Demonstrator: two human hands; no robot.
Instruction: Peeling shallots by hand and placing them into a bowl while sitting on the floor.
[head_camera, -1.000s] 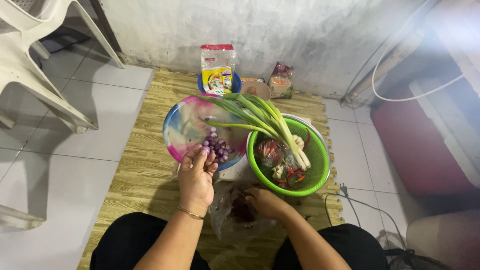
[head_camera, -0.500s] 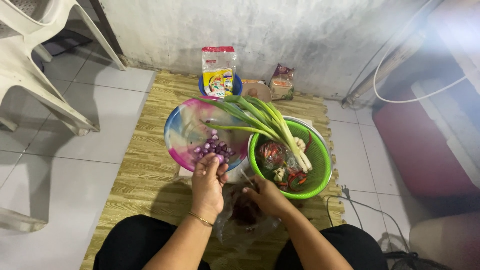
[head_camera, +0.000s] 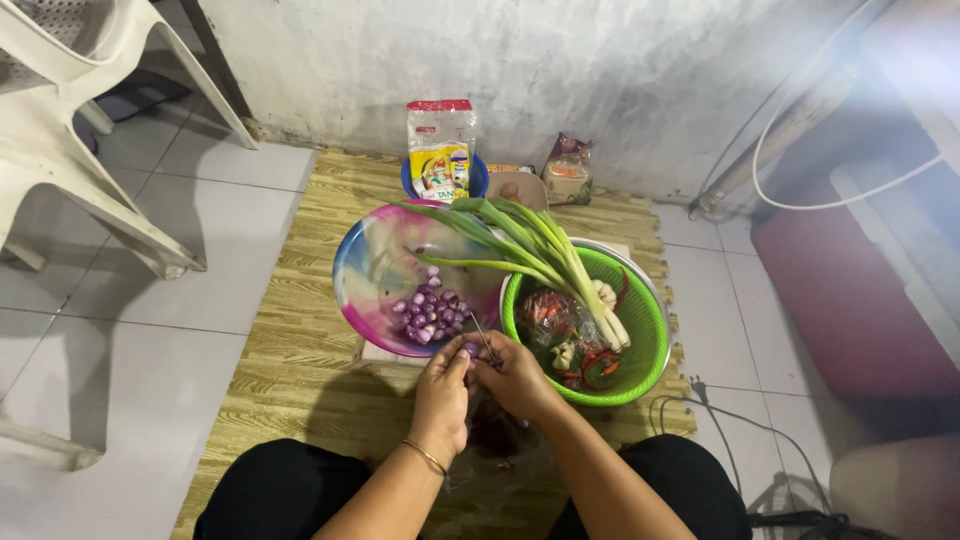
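Between our knees, over the mat, both hands meet. Left hand (head_camera: 443, 392) is clenched round a small purple shallot (head_camera: 470, 350), only its top showing past the fingertips. Right hand (head_camera: 517, 377) grips a thin knife (head_camera: 484, 338), blade pointing up and away toward the bowls. Shallot sits at the near rim of the pink-and-blue bowl (head_camera: 375, 262), just below the heap of peeled shallots (head_camera: 428, 310) inside it.

How we'd judge the step: peeling.
- Keep the left thumb behind the blade line and turn the shallot rather than the knife.
- Short shallow strokes; skin only, not flesh.
- Work over the clear bag (head_camera: 497, 440) in our lap so the skins drop there; it looks to hold dark scraps already, contents hard to tell.
- Hands are touching, so slip risk is toward the left fingers. Cut away from them.

Around: green basket (head_camera: 648, 330) just right of the bowl, holding spring onions (head_camera: 535, 250) that lean across both rims, plus red chillies (head_camera: 600, 362) and a small bag of something red. Farther back by the wall, a blue bowl (head_camera: 472, 182) with a packet (head_camera: 440, 145) standing in it, and a second packet (head_camera: 568, 170) beside. White plastic chair (head_camera: 60, 130) well apart, on the left.
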